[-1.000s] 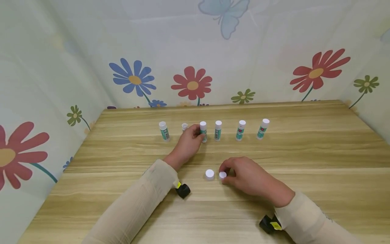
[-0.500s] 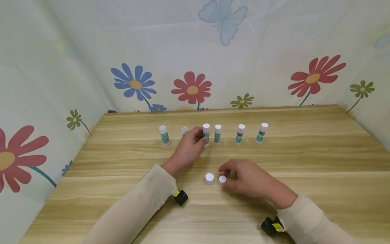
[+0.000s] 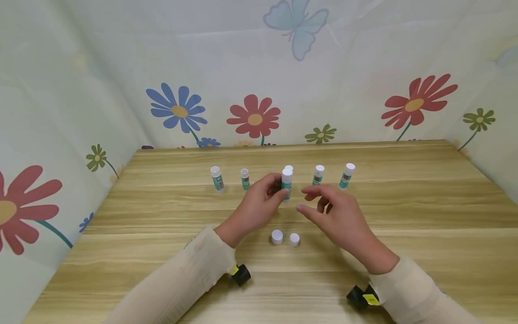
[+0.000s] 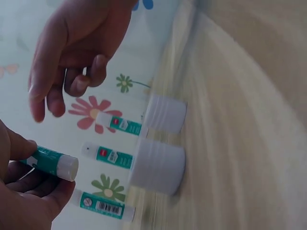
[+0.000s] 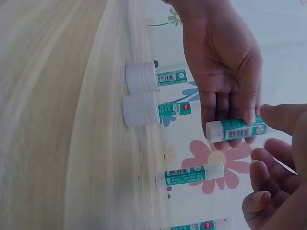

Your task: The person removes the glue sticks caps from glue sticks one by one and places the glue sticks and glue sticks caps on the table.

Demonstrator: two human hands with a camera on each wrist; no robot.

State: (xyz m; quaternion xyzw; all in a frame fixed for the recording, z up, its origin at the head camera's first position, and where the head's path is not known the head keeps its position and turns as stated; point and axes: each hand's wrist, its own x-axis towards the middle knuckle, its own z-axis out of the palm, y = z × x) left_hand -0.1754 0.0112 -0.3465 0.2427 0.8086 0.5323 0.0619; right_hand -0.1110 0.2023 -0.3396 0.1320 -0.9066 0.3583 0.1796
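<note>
In the head view my left hand [image 3: 256,204] pinches a green-and-white glue stick [image 3: 286,182] upright, its white cap on top. The left wrist view shows this glue stick [image 4: 47,161] off the table, its white bottom end toward the camera. Thumb and fingers wrap its label in the right wrist view, where the left hand [image 5: 225,62] comes from above. Beside it my right hand [image 3: 340,216] is raised, thumb and fingers spread apart with nothing between them. Nearer me on the wood lie two white caps, a wider one [image 3: 277,237] and a smaller one [image 3: 294,239].
Two glue sticks without caps, a left one [image 3: 217,181] and a smaller one [image 3: 245,180], stand at the left of the row. Capped glue sticks stand behind the held one [image 3: 288,168] and farther right [image 3: 319,173] [image 3: 346,175]. A flowered cloth [image 3: 348,90] hangs behind the wooden table [image 3: 162,216].
My left hand has lifted its glue stick and brought it right and nearer me. My right hand has let go of the smaller cap and risen toward the glue stick.
</note>
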